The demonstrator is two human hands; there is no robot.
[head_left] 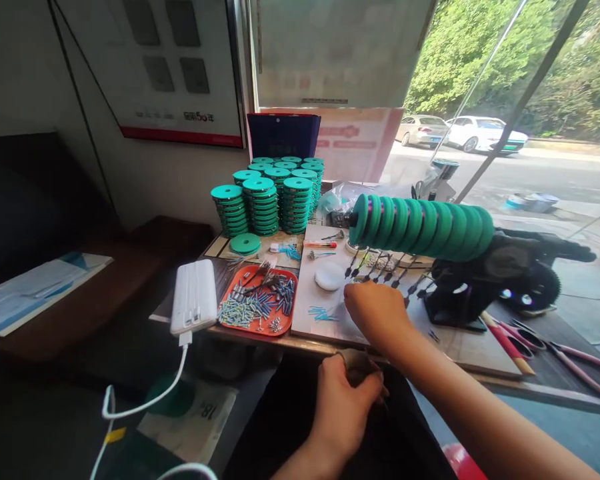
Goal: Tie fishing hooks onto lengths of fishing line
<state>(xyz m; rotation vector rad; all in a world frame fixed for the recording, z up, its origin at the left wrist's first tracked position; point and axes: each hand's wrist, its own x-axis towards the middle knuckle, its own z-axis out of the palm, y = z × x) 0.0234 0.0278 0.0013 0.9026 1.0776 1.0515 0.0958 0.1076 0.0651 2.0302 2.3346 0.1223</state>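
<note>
- Evidently the row of green foam spools is mounted on the black stand so that each spool stays lifted off the pale board, with its thin dark-tipped strands hanging below within reach.
- The right hand is curled narrow over the board, just under the strands; its fingertips face away, so I cannot tell whether it pinches anything.
- The left hand is half closed above the lap — a brownish patch shows between thumb and fingers, but whether that is something held cannot be told.
- The orange tray sits near the table's front edge, probably so its heap of small metal parts stays together and within easy reach.
- A white round dish and some short blue pieces lie on the board between tray and right hand, perhaps to shorten each reach.
- Stacked green spools rise behind the tray and limit movement that way.
- Tightest is the right side — stand beside the forearm, scissors and long-handled pliers beyond it.
- More room lies toward the lap, although the white power bank juts past the table edge on the left.
</note>
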